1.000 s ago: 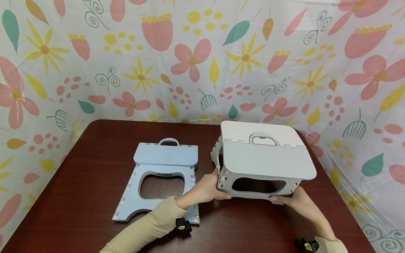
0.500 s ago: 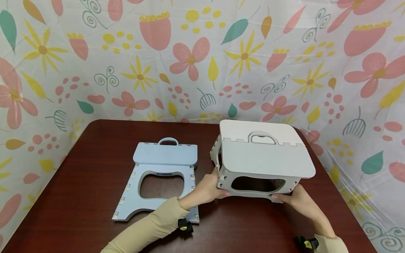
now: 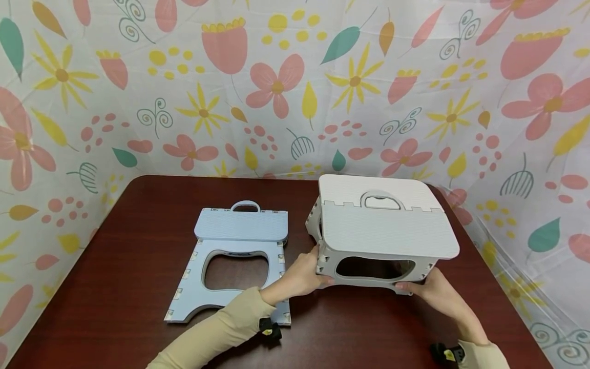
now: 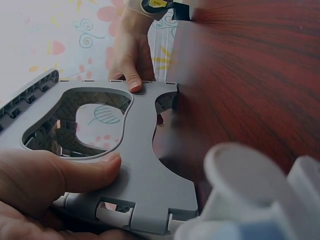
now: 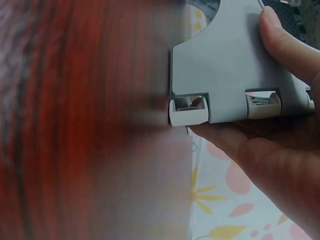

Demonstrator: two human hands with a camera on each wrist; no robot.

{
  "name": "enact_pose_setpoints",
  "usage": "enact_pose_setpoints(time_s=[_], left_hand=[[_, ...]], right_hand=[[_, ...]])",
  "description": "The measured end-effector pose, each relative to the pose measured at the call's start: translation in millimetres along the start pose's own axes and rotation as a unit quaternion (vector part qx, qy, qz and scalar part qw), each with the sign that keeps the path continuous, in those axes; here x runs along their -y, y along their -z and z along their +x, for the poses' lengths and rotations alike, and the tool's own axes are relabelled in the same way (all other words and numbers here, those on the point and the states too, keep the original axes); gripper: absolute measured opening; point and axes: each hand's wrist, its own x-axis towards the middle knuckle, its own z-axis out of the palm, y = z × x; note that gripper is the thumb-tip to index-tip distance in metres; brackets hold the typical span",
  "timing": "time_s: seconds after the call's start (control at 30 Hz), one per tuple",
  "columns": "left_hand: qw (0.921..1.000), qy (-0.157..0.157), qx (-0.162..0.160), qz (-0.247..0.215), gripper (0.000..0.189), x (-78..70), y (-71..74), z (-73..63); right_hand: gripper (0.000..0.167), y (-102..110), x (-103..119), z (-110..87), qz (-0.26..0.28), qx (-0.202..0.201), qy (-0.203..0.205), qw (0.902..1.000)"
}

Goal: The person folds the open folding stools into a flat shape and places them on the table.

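Closest to you, the beige sleeves (image 3: 216,328) reach in, a black strap (image 3: 269,329) at the left cuff and another (image 3: 446,354) at the right, and your left forearm passes over the near right corner of the light blue stool (image 3: 241,226). That one lies folded flat, its handle (image 3: 246,206) at the far end.

Now your hands: the left hand (image 3: 299,275) is curled round the near left corner of the white stool (image 3: 387,230), thumb along the front panel; the right hand (image 3: 435,293) grips the near right leg, thumb pressed on its face. And there's the white stool, unfolded and upright on the right of the dark red counter (image 3: 124,256), grip handle (image 3: 381,201) in its top. Behind it all hangs a floral cloth (image 3: 276,133).
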Motion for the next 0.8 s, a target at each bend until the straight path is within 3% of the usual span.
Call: enact_pose_setpoints(time_s=[0.37, 0.8], left_hand=[[1.0000, -0.007, 0.005, 0.000, 0.066, 0.8, 0.4, 0.5], [0.9999, -0.010, 0.011, 0.004, 0.067, 1.0, 0.4, 1.3]], right_hand=[[0.067, -1.3, 3.1, 0.1, 0.014, -0.008, 0.009, 0.9998], [0.064, -1.9, -0.1, 2.1, 0.014, -0.009, 0.016, 0.9997]])
